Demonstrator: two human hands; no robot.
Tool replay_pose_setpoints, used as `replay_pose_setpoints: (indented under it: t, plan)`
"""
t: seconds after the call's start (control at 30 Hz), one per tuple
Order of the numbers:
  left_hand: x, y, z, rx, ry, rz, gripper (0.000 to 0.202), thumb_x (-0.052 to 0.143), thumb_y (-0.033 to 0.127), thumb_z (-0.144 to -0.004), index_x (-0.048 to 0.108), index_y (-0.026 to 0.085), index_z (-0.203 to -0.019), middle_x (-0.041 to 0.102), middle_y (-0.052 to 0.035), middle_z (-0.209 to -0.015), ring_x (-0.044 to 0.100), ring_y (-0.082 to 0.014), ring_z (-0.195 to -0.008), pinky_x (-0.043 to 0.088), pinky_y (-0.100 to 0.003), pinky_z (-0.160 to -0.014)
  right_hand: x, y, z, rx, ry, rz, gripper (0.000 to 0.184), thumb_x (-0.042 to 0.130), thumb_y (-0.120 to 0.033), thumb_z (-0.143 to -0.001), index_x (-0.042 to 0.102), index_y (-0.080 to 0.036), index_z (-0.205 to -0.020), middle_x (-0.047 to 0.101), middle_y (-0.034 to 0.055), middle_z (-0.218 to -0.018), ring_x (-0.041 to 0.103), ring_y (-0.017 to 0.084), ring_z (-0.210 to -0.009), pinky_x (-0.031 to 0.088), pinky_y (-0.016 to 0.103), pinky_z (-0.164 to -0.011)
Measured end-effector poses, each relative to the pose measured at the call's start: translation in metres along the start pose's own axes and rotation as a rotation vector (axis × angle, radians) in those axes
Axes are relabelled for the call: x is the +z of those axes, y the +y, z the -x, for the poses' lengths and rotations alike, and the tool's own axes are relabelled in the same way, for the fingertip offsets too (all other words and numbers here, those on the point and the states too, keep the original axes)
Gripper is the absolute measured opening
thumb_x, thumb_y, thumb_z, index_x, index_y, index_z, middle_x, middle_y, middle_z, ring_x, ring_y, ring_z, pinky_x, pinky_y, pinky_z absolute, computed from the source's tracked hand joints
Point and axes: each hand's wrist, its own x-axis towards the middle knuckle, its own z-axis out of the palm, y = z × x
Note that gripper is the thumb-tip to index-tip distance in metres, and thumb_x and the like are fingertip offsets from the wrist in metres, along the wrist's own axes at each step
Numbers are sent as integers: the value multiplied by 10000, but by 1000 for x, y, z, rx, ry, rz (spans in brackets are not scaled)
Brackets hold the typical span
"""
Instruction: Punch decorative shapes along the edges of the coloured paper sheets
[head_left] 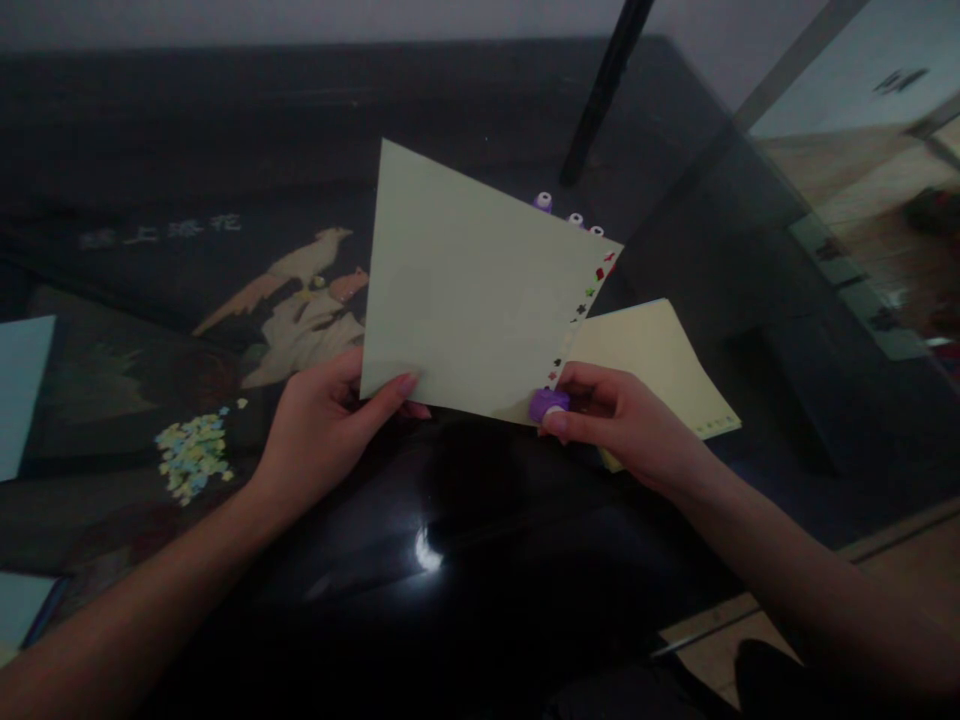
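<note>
A pale sheet of paper (472, 290) is held up above the dark table, with a row of small cut-out shapes along its right edge. My left hand (330, 415) pinches its lower left corner, thumb on the front. At the lower right corner, my right hand (611, 410) grips a small purple and white craft punch (549, 404), which sits over the paper's edge. The thumb is on the punch's white part. Behind the paper's top right edge, several more purple punches, one of them a punch (544, 202), stick out, partly hidden.
A stack of yellowish paper (652, 355) with punched shapes along one edge lies to the right. Small pastel paper cut-outs (193, 455) are heaped at the left. Light blue sheets (22, 395) lie at the far left. A black pole (607, 90) stands at the back.
</note>
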Motion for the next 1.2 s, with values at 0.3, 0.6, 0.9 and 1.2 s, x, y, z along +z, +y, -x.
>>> replay_pose_setpoints:
  t: [0.3, 0.6, 0.9, 1.2]
  plan:
    - [0, 1, 0, 17, -1, 4, 155, 615, 377, -797, 641, 240, -729, 736, 18, -658, 695, -177, -630, 561, -267, -634, -1, 0, 1, -7, -16, -18, 227, 752, -326, -693, 619, -207, -834, 646, -3, -748, 583, 123, -667, 466, 284, -657]
    - [-1, -2, 0, 52, 0, -6, 145, 617, 358, -818, 652, 228, -766, 731, 31, -654, 690, -168, -647, 547, -262, -659, 0, -2, 1, -11, -22, -24, 212, 750, -301, -698, 629, -204, -841, 650, -2, -764, 585, 121, -678, 465, 279, -666]
    - [0, 2, 1, 46, -3, 38, 104, 609, 244, -819, 648, 169, -758, 725, 17, -647, 675, -125, -614, 517, -212, -626, -1, 0, 0, -20, -26, -46, 261, 766, -300, -678, 641, -179, -873, 671, 9, -826, 604, 116, -709, 474, 274, -683]
    - [1, -1, 1, 58, 0, 43, 115, 621, 270, -808, 648, 197, -724, 724, 12, -641, 676, -140, -604, 530, -232, -627, -2, 2, -1, -43, -33, -33, 282, 775, -305, -675, 657, -188, -904, 690, 20, -886, 631, 142, -799, 491, 299, -762]
